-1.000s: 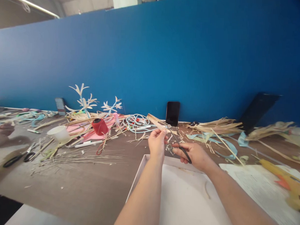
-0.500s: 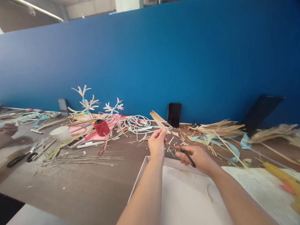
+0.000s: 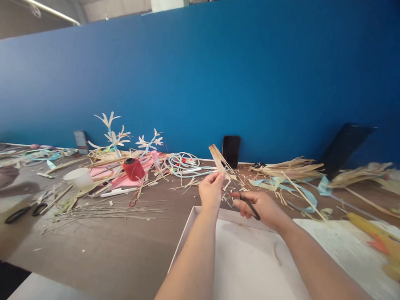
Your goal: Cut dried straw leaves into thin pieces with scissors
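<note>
My left hand [image 3: 210, 192] pinches the lower end of a tan dried-leaf strip [image 3: 219, 161] that sticks up and to the right, above the far edge of a white tray [image 3: 248, 265]. Just right of it, my right hand [image 3: 262, 207] is closed round the black handles of a pair of scissors [image 3: 247, 203]. The scissor blades point up-left toward the strip, close to my left fingers. Small leaf scraps lie on the table under both hands.
A brown table [image 3: 118, 248] carries leaf strips, a red spool [image 3: 133, 168], a white cup [image 3: 77, 177], coiled cable [image 3: 183, 161], black scissors [image 3: 22, 211], a leaning phone [image 3: 230, 151] and a yellow glue gun [image 3: 377, 237]. Another person's hand [image 3: 0, 178] is at the left edge. A blue wall [image 3: 202, 80] stands behind.
The leaf strip has swung more upright and a little to the right in my left hand. My right hand with the scissors has shifted slightly toward it.
</note>
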Action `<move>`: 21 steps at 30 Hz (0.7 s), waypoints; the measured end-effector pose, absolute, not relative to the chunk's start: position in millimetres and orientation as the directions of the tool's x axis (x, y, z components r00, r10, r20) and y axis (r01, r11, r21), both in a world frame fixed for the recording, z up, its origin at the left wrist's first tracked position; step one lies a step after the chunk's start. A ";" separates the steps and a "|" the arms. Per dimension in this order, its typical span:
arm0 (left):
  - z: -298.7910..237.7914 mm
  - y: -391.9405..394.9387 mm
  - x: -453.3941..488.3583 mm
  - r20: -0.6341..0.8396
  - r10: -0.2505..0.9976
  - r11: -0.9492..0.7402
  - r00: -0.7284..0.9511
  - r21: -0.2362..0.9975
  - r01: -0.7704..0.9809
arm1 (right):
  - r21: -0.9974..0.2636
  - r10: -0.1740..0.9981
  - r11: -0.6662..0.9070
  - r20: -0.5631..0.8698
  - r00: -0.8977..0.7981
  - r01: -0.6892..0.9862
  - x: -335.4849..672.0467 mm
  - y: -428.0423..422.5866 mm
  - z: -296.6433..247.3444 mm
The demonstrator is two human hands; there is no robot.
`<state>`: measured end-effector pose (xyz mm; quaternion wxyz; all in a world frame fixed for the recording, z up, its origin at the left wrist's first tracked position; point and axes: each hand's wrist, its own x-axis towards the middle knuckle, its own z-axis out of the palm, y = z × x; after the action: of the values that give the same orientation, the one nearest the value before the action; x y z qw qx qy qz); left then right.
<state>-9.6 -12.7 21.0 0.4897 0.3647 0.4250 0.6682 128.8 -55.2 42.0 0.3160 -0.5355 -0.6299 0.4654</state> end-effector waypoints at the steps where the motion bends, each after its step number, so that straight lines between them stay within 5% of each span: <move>1: 20.8 -12.6 -9.6 0.072 0.965 -0.158 -0.253 0.928 -0.337 | -0.923 0.970 -0.011 -0.104 -0.222 0.385 128.8 -55.1 42.2; 21: 24.7 -13.8 -8.5 0.005 0.968 -0.093 -0.251 0.935 -0.343 | -0.906 0.970 0.038 -0.067 -0.233 0.421 131.7 -53.3 38.5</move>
<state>-8.5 -13.8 24.7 0.5027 0.3488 0.4479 0.6520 131.7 -53.3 38.5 0.3116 -0.5353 -0.6496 0.4409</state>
